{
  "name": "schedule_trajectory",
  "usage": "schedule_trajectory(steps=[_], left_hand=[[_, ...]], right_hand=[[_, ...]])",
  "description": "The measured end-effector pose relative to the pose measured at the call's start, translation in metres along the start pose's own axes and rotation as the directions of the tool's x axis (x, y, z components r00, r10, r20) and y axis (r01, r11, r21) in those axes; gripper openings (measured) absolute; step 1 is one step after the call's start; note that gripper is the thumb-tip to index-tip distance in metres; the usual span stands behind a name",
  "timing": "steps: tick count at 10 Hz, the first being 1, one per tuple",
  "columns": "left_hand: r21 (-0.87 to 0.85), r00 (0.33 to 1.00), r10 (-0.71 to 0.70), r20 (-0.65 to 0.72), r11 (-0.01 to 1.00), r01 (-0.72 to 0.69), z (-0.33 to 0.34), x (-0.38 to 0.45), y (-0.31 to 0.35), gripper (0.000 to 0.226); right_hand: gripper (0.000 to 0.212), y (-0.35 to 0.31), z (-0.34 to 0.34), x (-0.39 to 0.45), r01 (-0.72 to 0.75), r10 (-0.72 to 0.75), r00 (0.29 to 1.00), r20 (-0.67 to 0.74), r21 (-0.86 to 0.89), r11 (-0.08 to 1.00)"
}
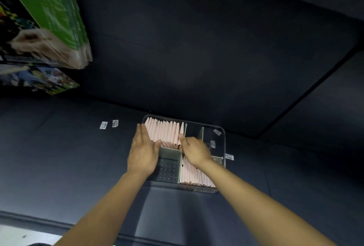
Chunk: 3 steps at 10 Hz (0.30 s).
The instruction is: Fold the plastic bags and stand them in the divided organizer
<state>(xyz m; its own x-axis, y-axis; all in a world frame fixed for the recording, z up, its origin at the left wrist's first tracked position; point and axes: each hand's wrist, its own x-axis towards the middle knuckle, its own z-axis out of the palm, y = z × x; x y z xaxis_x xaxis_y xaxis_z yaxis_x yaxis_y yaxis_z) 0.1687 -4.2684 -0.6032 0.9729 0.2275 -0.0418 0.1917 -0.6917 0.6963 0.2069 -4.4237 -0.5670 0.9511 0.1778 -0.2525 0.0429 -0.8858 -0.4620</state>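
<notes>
A clear divided organizer [221,130] sits on the dark table. Its far left compartment holds a row of folded pink plastic bags [164,130] standing upright. A second row of folded pink bags [194,174] stands in the near right compartment. The near left and far right compartments hold no bags. My left hand [142,152] lies flat with fingers extended against the left end of the far row. My right hand [194,150] presses its fingers on the right end of that row, at the grey divider [170,152]. Whether it pinches a bag is hidden.
Green printed boxes [49,19] stand at the far left, with another colourful box [39,80] below them. Small white labels [103,125] lie on the table left of the organizer, and one [229,156] lies at its right. The table's near edge [29,220] runs bottom left.
</notes>
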Motion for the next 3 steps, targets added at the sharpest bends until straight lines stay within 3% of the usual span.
schedule_trajectory(steps=[2,3], left_hand=[[0.046,0.991,0.031,0.129,0.998,-0.037,0.002,0.003,0.006,0.073],[-0.001,0.999,0.054,-0.005,0.999,-0.054,-0.004,-0.006,0.019,0.066]], right_hand=[[0.044,0.043,-0.017,-0.034,0.004,-0.005,0.999,-0.042,-0.009,1.000],[0.033,0.072,-0.039,-0.066,-0.022,0.027,0.993,-0.113,0.049,0.999]])
